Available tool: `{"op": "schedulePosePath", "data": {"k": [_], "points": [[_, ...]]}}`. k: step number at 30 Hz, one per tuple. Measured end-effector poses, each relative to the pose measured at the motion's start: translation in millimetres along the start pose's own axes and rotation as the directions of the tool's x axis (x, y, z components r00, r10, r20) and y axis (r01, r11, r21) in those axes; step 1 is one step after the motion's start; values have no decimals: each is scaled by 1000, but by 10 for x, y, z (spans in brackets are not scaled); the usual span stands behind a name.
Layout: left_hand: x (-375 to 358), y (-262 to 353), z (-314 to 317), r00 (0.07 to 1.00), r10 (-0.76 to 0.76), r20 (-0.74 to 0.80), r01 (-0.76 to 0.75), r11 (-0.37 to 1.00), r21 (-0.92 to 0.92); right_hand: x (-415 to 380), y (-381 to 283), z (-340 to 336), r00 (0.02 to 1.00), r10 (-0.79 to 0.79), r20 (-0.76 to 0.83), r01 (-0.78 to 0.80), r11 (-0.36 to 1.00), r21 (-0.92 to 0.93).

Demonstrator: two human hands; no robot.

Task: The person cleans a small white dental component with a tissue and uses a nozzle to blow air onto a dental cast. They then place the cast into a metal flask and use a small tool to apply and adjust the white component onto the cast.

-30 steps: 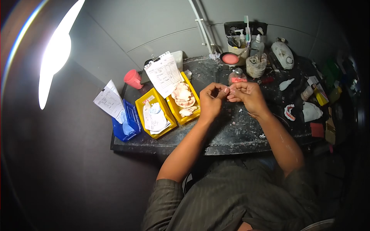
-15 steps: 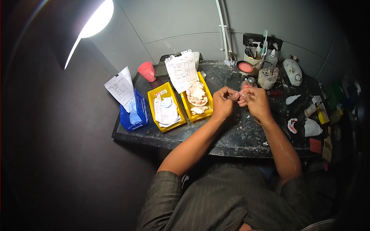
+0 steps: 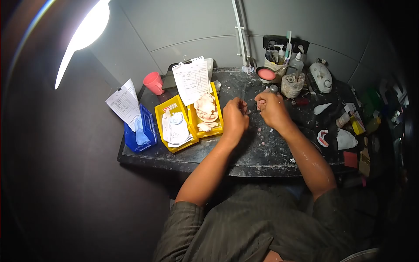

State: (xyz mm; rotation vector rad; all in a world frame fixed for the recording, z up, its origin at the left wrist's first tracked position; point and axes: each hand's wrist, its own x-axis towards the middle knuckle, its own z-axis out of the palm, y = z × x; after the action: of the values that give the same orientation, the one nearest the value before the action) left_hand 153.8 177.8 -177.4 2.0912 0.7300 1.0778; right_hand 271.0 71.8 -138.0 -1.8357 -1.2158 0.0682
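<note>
Over the middle of the dark workbench [image 3: 192,158], my two hands are apart. My left hand [image 3: 235,118] has its fingers curled together, just right of a yellow tray [image 3: 221,114] holding pale dental casts [image 3: 205,106]. Farther right, my right hand [image 3: 275,110] is closed, thumb and fingers pinched in front of a small glass jar [image 3: 273,88] that it partly covers. Whatever either hand holds is too small or too hidden to make out. A round dish with pink material [image 3: 266,74] sits behind the right hand.
Left stand another yellow tray [image 3: 193,144], a blue tray [image 3: 149,126], and a pink mug [image 3: 153,83]. Bottles [image 3: 296,64] and a toothbrush cup [image 3: 276,66] stand at the back right. A denture [image 3: 323,138] lies at right; a bright lamp [image 3: 89,28] hangs upper left.
My hands, which met at the fingertips, have separated, the left one moving away from the right. The whole scene has shifted left in view as the head turned slightly.
</note>
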Motion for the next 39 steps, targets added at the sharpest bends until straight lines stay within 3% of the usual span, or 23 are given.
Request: {"op": "schedulePosePath", "data": {"k": [1, 2, 5, 6, 8, 9, 10, 13, 14, 15, 17, 21, 22, 23, 25, 26, 27, 29, 33, 39], "points": [[0, 2, -10, 996, -64, 66, 65, 998, -6, -12, -11, 9, 996, -82, -31, 79, 994, -78], [-7, 16, -3, 995, -79, 61, 85, 991, -107, -30, -26, -2, 998, -60, -34, 57, 995, -79], [-10, 87, -46, 996, -73, 52, 77, 993, -91, -21, 75, 21, 996, -83, -34, 80, 992, -95], [-4, 99, -56, 984, -142, 111, 153, 983, -101, -24, 104, 16, 997, -72, -39, 68, 993, -93], [-5, 53, -16, 988, -115, 103, 127, 985, -120, -38, 152, 3, 971, -237, -41, 225, 953, -203], [1, 66, -17, 993, -89, 83, 100, 985, -141, -55, 117, -27, 973, -227, -49, 213, 956, -199], [4, 77, -16, 984, -132, 123, 158, 961, -228, -75, 82, -70, 994, -110, -20, 109, 992, -66], [30, 54, -50, 971, -153, 185, 179, 974, -138, -83, -121, -319, 975, 206, 85, -222, 915, 337], [12, -29, -8, 986, -55, 159, 92, 968, -235, -75, -88, -385, 989, 143, 36, -146, 908, 393], [4, 60, -29, 984, -58, 167, 97, 968, -234, -75, -82, -461, 998, 54, -40, -35, 928, 371], [3, 335, -125, 995, -90, 38, 97, 946, -310, -83, -125, -635, 993, 119, -22, -103, 928, 357], [63, 68, -67, 994, 8, 109, 35, 922, -386, -117, 30, -692, 968, 208, 142, -252, 825, 505], [4, 117, -37, 967, -134, 215, 241, 753, -613, -131, 29, -685, 963, 213, 166, -270, 780, 564], [-30, 158, -39, 964, -135, 228, 249, 756, -605, -148, 31, -674, 958, 215, 190, -287, 731, 619], [-61, 272, -39, 965, 41, 257, 122, 800, -587, -157, 53, -662, 954, 208, 216, -300, 691, 657], [-72, 335, -79, 960, 115, 254, 22, 876, -482, -160, 61, -662, 950, 190, 247, -311, 655, 689], [-81, 322, -78, 957, 122, 261, 20, 876, -481, -164, 79, -654, 951, 195, 239, -308, 653, 692], [-78, 291, -55, 933, 278, 227, -134, 856, -499, -168, 136, -618, 947, 154, 282, -316, 614, 723], [-91, 298, -40, 961, 175, 214, -18, 813, -582, -170, 171, -560, 937, 141, 319, -341, 570, 748], [-85, 298, -52, 971, 160, 177, -31, 820, -571, -160, 158, -549, 914, 149, 377, -392, 560, 730]]}}
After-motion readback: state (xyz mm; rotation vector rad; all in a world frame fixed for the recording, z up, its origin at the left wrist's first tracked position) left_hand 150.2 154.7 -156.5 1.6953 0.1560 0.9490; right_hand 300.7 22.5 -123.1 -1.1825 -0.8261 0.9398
